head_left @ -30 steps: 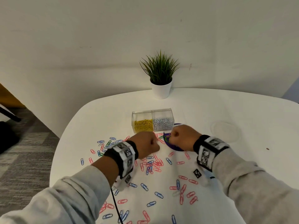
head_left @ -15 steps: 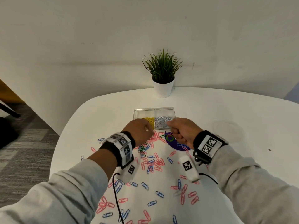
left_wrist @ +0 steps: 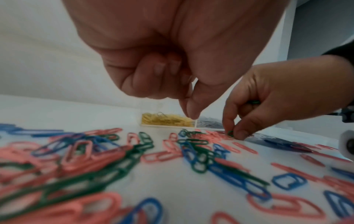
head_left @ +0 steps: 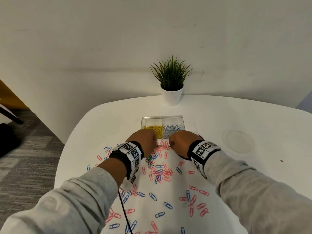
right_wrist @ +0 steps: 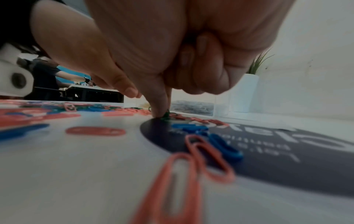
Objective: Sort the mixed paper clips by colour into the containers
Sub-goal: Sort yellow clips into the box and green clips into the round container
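Pinching a green clip [left_wrist: 230,133] flat against the table [head_left: 219,119] with thumb and forefinger of the right hand [head_left: 182,141], tips down and pressed together on the wire. Curling the other fingers over what looks like a second green one deeper in that palm, judging by the left wrist view.

Hovering with the left hand [head_left: 143,139] just left of that pinch, a little above the heap. Thumb and forefinger tip to tip, remaining fingers folded in, nothing seen between them.

Straight past both sets of fingertips: the box [head_left: 163,117], with yellow [head_left: 152,128] in the left cell and silver [head_left: 172,128] in the right. No cell for green to be seen there.

Beneath and behind the fingers: pink [head_left: 166,173], blue [head_left: 152,196] and more of the green, many overlapping. Right under the right fingertips: the edge of a dark disc [right_wrist: 268,159].

Likely trouble from here:
- Dragging up a pink neighbour with the green, given how closely they lie against the pinched wire, perhaps hooked through it.
- Losing the grip altogether, with thin flat wire on a smooth top leaving little for fingertips to get under.
- Spilling the one kept in the palm when loosening the fingers for a fresh hold.
- Sweeping loose clips further apart, or off the near edge, with a sleeve or a wrist strap while reaching.
- Dropping green in with yellow or silver for want of a third cell. Better to settle on a place first.
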A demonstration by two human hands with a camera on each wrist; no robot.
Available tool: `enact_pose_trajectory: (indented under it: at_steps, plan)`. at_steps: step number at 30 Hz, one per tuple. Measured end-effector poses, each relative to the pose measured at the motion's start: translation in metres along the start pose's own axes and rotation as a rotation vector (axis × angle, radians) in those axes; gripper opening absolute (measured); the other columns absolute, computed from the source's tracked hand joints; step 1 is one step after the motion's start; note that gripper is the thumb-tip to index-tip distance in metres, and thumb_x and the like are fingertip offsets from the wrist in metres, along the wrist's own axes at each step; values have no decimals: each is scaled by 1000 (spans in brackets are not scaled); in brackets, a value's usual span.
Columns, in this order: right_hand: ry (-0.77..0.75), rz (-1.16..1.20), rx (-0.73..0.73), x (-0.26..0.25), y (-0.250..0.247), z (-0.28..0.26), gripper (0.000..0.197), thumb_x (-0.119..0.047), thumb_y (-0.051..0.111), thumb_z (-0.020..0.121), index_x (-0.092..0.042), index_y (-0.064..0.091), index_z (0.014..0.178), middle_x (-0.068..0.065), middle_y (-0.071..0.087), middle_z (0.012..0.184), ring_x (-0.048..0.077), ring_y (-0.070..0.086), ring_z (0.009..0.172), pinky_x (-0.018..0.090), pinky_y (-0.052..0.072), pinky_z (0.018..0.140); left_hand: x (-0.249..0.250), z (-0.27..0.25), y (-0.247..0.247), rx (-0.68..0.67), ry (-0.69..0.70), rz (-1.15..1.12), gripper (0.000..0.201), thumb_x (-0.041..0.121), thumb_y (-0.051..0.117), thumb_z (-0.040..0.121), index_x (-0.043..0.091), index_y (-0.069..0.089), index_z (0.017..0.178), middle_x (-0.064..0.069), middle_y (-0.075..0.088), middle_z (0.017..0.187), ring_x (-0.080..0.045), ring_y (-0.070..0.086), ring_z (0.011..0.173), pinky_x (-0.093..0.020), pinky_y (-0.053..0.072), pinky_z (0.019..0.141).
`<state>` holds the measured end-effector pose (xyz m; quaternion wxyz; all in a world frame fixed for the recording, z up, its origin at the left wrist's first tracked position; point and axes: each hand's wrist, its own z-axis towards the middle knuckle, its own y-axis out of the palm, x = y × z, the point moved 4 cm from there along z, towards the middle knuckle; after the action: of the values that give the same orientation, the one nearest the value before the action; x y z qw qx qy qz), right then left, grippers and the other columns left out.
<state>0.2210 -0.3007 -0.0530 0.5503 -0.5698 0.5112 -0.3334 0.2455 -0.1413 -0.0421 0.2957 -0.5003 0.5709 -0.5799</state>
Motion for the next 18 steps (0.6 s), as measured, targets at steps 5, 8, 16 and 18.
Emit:
enact_pose_trajectory:
  at_steps: [5,8,16,18]
  plan:
    - [113,255,71,9,-7,-14,13,-24,51,94,-20,63,91,-3,64,94,17,59,85,28,44,72,1,0,0,-4,25,-5,18,33,54,96,33,64,111,4,63,116,-18,59,103,-26,45,81]
    - [200,580,252,20,-20,-37,10,-23,57,93,-21,63,86,-9,62,80,7,56,69,15,39,58,5,0,7,-58,69,95,20,31,50,97,30,66,109,4,64,112,-20,60,100,-30,49,82]
    - [276,874,284,16,-40,-125,14,-20,63,93,-12,66,82,-1,59,64,2,41,42,12,31,43,-12,-7,1,-17,21,-96,12,30,48,94,25,56,87,6,61,91,-15,58,83,-28,47,72]
    - [238,829,249,2,-43,-141,14,-21,63,91,-15,66,78,-5,58,61,2,42,46,15,34,47,-21,-12,-3,3,-7,-176,12,28,50,94,24,56,84,5,62,91,-15,57,83,-26,43,71]
